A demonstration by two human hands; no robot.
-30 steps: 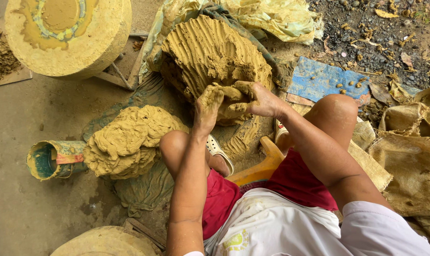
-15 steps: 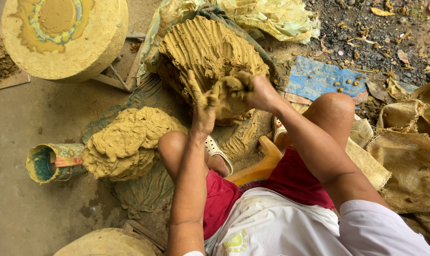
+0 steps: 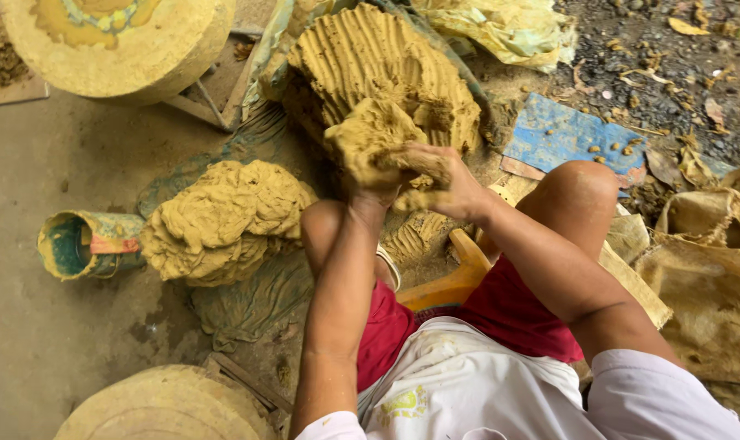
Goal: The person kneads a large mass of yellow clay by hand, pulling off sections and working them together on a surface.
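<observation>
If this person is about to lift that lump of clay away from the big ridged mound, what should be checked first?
1. Both hands on the lump: left hand and right hand clasp the clay lump. Ok.
2. Lump free of the ridged mound: the underside is hidden. Cannot tell.
3. Landing pile in reach: the loose clay heap lies by the left knee. Ok.
4. Path to it: the tipped can lies beyond the heap. Ok.
5. Grip firmness on wet clay: cannot tell.
</observation>
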